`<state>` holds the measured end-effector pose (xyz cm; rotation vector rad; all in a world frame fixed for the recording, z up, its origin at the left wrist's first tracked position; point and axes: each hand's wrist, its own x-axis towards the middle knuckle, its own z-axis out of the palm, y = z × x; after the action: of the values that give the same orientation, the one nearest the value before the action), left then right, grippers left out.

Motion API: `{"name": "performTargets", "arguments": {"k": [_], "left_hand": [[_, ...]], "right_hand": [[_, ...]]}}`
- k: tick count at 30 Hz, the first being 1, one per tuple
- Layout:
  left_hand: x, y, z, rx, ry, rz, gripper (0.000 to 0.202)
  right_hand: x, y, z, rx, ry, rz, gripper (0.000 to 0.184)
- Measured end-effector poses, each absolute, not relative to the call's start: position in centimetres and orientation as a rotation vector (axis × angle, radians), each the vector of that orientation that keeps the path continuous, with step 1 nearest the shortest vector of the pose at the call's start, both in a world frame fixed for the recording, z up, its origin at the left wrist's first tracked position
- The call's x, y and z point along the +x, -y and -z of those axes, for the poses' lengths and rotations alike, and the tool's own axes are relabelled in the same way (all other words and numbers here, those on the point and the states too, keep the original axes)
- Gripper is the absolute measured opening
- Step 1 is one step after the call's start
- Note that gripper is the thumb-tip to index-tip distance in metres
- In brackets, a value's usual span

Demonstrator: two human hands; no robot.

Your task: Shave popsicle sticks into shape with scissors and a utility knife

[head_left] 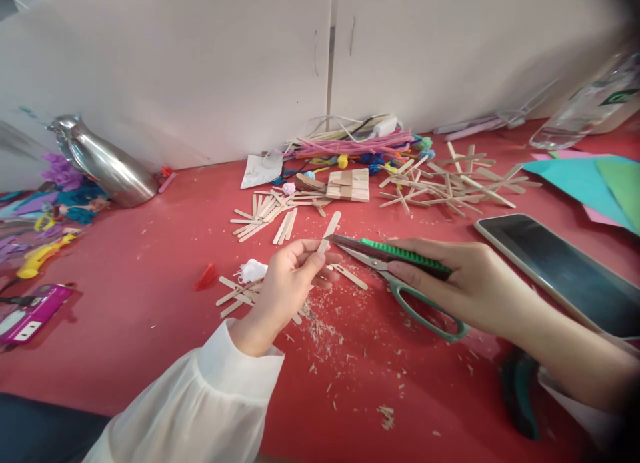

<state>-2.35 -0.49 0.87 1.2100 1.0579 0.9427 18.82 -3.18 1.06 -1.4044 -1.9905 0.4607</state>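
Note:
Pinched between the thumb and fingers of my left hand (293, 283) is a wooden craft stick (331, 228), its rounded end tilted up and away. My right hand (465, 276) is closed around a green and black utility knife (400, 255), whose blade tip meets or nearly meets the stick's edge. Below the knife lies a pair of scissors (425, 319) with grey-green handles, partly covered by my right hand. A loose craft stick with a slot cut in it (353, 277) rests on the red table (190, 376) beside my left fingers. Wood shavings (325, 329) are scattered beneath.
Craft sticks are piled at the back centre (265, 213) and back right (455, 179). A phone (565, 263) lies right of my arm, near coloured paper (585, 183) and a clear bottle (575, 116). On the left are a steel jug (107, 163) and a purple power strip (37, 313).

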Motion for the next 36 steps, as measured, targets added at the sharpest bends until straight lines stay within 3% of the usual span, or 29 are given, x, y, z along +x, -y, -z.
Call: {"name": "performTargets", "arguments": {"k": [18,27,33,36], "left_hand": [[-2.56,0.56,-0.44,1.267,-1.061,-1.012,0.016],[-2.47,0.77,0.02,1.381,-1.100,-1.114,0.013],[-2.71,0.60,-0.44,1.373,-1.115,-1.037,0.014],[-2.89,0.51,-0.52,1.432,-1.114,-1.023,0.015]], "right_hand": [[18.63,3.40,-1.64,-1.405,1.946,-0.694,0.031],[18.44,3.59,-1.35,-1.513,1.698,-1.264,0.042],[18.48,3.59,-0.99,-1.402,1.983,-0.608,0.026],[18.47,3.72,-1.03,-1.388,2.003,-0.538,0.024]]}}
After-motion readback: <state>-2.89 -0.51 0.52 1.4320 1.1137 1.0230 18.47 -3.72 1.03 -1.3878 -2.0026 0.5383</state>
